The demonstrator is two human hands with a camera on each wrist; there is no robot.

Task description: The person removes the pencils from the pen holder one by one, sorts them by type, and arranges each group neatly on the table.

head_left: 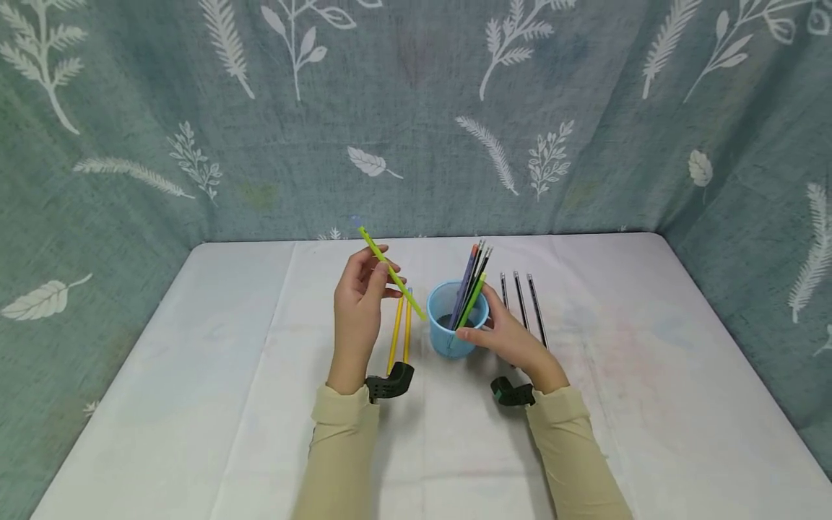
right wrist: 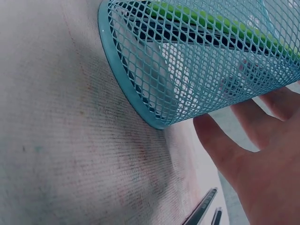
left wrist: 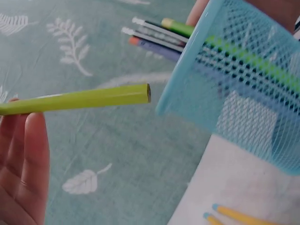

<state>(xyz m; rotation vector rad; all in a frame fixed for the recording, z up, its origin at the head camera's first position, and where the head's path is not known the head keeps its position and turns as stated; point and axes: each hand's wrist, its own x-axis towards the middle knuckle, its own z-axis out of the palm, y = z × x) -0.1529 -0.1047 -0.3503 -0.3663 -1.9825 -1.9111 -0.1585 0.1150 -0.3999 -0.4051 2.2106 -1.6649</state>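
Note:
My left hand [head_left: 360, 292] pinches a yellow-green pencil [head_left: 393, 276] between thumb and fingers. The pencil slants down to the right, its lower end close to the rim of a light blue mesh pencil cup [head_left: 448, 347]. In the left wrist view, a flat-cut end of this pencil [left wrist: 112, 96] points toward the cup's opening. My right hand [head_left: 513, 339] grips the cup from the right, thumb on the near side; its far fingers are partly hidden. Inside the cup lean a green pencil [head_left: 474, 297], a purple pencil [head_left: 462, 285] with an orange end, and black pencils.
Two yellow pencils [head_left: 395, 334] with blue ends lie on the white tabletop [head_left: 260, 433], beside my left wrist. Three dark pencils [head_left: 521, 297] lie right of the cup, partly covered by my right hand. A leaf-patterned grey-green curtain [head_left: 416, 130] surrounds the table's back and sides.

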